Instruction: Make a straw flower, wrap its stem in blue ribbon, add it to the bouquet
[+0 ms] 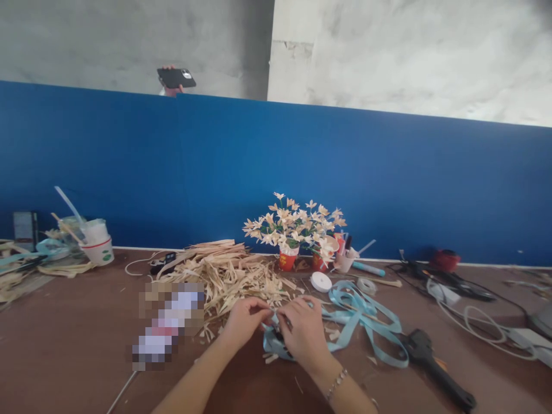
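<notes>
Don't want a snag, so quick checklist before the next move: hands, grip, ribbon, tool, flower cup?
1. Both hands in view: ok, left hand and right hand close together.
2. Blue ribbon within reach: ok, some lies right at the hands.
3. Secure grip: cannot tell, whatever is pinched is mostly hidden.
4. Ribbon untangled: not ok, loose loops cross to the right.
5. Black-handled tool clear of ribbon: not ok, a loop lies right by its head.
6. Left red cup upright: ok.

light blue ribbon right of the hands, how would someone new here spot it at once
Below the blue partition, on the brown table, find the person's right hand. The light blue ribbon lies just to its right, short of the black tool. Unlike the straight blue tube farther back, it is flat and sprawls in loose loops.
</notes>
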Demonstrator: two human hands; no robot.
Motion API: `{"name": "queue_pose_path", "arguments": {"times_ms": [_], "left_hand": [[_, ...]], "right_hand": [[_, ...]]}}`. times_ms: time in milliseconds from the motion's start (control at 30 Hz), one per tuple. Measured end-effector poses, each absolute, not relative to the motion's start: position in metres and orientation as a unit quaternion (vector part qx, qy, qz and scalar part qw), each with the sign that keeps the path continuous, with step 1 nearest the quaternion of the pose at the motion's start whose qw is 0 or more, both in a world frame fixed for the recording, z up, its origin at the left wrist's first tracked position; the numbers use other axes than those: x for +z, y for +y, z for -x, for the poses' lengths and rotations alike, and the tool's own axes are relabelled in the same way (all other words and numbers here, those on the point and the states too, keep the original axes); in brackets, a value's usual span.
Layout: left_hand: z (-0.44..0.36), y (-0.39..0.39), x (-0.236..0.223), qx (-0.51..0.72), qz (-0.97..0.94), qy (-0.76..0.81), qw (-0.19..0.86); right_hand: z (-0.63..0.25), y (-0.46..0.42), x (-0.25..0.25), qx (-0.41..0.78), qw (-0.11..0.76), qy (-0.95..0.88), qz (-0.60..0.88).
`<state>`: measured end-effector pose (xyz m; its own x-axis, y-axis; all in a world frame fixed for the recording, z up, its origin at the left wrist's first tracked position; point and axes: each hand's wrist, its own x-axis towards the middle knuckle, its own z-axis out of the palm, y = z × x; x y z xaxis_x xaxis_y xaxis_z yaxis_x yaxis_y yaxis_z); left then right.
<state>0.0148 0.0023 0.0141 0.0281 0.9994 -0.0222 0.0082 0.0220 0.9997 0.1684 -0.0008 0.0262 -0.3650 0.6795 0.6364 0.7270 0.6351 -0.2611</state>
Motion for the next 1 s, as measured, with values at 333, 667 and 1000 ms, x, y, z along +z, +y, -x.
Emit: {"name": "queue_pose_path", "arguments": {"times_ms": [333,667,1000], "left_hand": [[-0.022,-0.003,0.008,0.517,-0.338,0.429,0.659],[-0.013,0.002,0.014,0.51,-0.446,0.479,0.558],[-0.016,-0.007,0.017,0.492,-0.485,0.413,0.593]], "right_hand": [[-0.169,0.0,0.023,-0.052,0.358,-0.827,0.43],[-0.169,0.002,0.029,0.118,0.373,-0.798,0.458],[-0.189,0.013,0.029,0.699,0.268,-0.549,0.373]]}}
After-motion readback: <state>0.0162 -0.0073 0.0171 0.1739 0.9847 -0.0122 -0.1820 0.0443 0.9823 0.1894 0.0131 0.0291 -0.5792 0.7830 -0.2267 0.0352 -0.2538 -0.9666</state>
